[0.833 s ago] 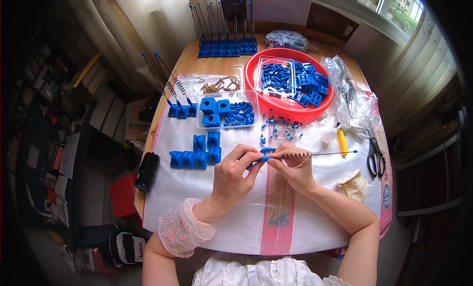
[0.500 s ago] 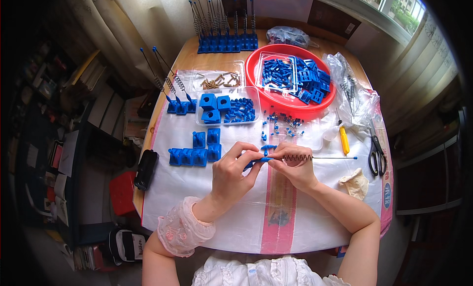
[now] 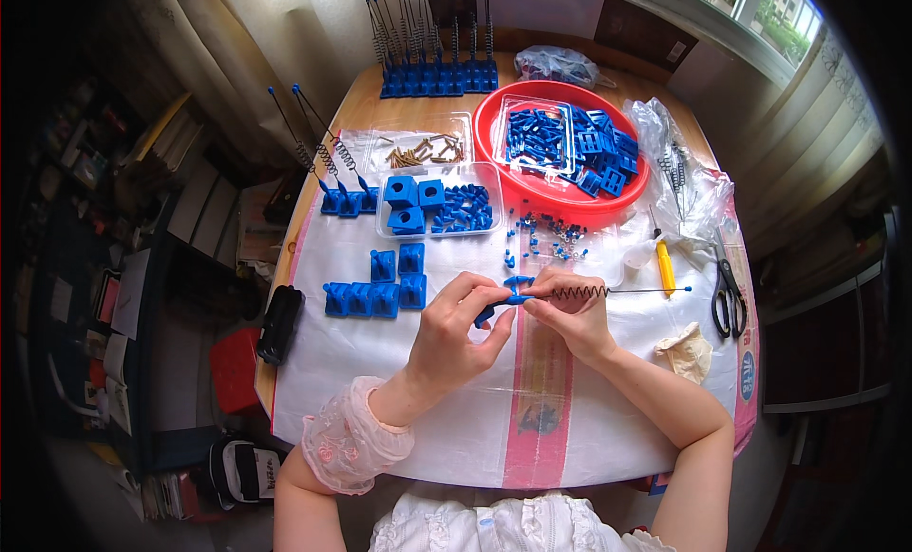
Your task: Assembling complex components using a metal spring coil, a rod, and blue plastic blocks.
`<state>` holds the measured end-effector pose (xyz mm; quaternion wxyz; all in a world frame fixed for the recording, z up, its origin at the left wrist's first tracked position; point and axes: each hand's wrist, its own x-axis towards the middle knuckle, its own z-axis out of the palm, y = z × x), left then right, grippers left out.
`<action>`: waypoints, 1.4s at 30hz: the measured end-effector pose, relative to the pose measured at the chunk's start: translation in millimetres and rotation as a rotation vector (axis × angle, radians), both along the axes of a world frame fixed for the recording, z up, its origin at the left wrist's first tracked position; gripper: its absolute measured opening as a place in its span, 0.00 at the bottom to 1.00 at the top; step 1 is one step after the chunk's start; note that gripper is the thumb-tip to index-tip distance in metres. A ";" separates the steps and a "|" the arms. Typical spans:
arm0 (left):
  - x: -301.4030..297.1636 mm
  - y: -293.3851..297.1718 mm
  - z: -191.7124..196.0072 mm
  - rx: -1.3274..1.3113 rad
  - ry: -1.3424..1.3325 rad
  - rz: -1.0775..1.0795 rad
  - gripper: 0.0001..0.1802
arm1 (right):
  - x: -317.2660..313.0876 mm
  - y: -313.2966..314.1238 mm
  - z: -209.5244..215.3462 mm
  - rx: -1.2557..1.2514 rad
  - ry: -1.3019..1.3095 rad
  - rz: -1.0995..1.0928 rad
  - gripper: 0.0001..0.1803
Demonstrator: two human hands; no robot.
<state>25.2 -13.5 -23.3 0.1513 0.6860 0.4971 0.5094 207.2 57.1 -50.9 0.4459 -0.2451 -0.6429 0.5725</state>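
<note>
My left hand (image 3: 459,335) pinches a small blue plastic piece (image 3: 502,303) above the middle of the white sheet (image 3: 456,428). My right hand (image 3: 570,316) holds a thin metal rod with a dark coil spring (image 3: 594,291) on it, its near end meeting the blue piece. The rod points right and ends in a small blue tip (image 3: 688,289). Both hands touch at the fingertips. Blue square blocks (image 3: 375,288) lie just left of my left hand.
A red bowl (image 3: 560,196) of blue parts stands at the back right. A clear tray (image 3: 439,210) holds blue pieces, another holds brass screws (image 3: 425,153). Finished rod-and-base assemblies (image 3: 432,48) stand at the back. Yellow screwdriver (image 3: 665,267), scissors (image 3: 729,291), plastic bags (image 3: 684,181) at right.
The hands stay in the same place; the fingers have shifted slightly on the blue piece and the rod's near end.
</note>
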 end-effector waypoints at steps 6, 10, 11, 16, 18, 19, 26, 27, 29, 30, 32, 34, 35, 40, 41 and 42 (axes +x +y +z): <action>-4.0 4.6 -6.9 0.109 0.099 0.016 0.11 | 0.9 0.6 -0.7 -0.013 0.026 0.033 0.06; -3.9 4.7 -5.5 0.143 0.117 0.023 0.11 | 1.4 0.6 -0.9 -0.018 0.039 0.044 0.07; -3.9 4.8 -5.6 0.148 0.119 0.024 0.11 | 1.3 0.4 -0.9 -0.022 0.044 0.044 0.07; -3.8 4.8 -6.7 0.169 0.130 0.033 0.12 | 1.3 0.4 -1.2 -0.006 0.036 0.038 0.07; -3.5 4.9 -7.7 0.171 0.125 0.035 0.11 | 1.4 -0.1 -0.6 -0.017 0.034 0.035 0.07; -3.4 4.9 -8.0 0.171 0.120 0.034 0.11 | 1.4 -0.2 -0.4 -0.021 0.031 0.034 0.07; -3.3 4.2 -9.1 0.146 0.102 0.026 0.11 | 1.3 0.3 -2.2 0.002 0.019 0.029 0.07; -3.3 4.1 -9.5 0.141 0.100 0.025 0.11 | 1.4 0.2 -1.5 -0.003 0.017 0.030 0.07; -3.2 3.9 -10.7 0.133 0.094 0.024 0.11 | 1.8 -0.5 0.2 -0.013 0.013 0.032 0.07; -3.0 4.1 -10.8 0.139 0.094 0.022 0.11 | 2.0 -0.4 -0.3 -0.012 0.012 0.030 0.07; -2.7 4.4 -10.4 0.149 0.096 0.020 0.11 | 2.1 0.0 -1.4 -0.009 0.012 0.029 0.07; -2.8 3.9 -10.3 0.147 0.099 0.022 0.11 | 1.7 -0.7 0.0 -0.021 0.018 0.031 0.06; -3.0 3.5 -10.4 0.147 0.101 0.023 0.11 | 1.5 -0.9 0.4 -0.027 0.021 0.033 0.06; -2.3 3.0 -11.3 0.148 0.098 0.020 0.11 | 2.0 -0.5 -0.2 -0.017 0.020 0.034 0.06; -2.3 2.9 -11.2 0.146 0.098 0.019 0.11 | 1.9 -0.6 0.0 -0.018 0.019 0.034 0.06; -2.3 2.8 -10.9 0.149 0.098 0.019 0.11 | 1.8 -0.6 0.6 -0.014 0.014 0.033 0.06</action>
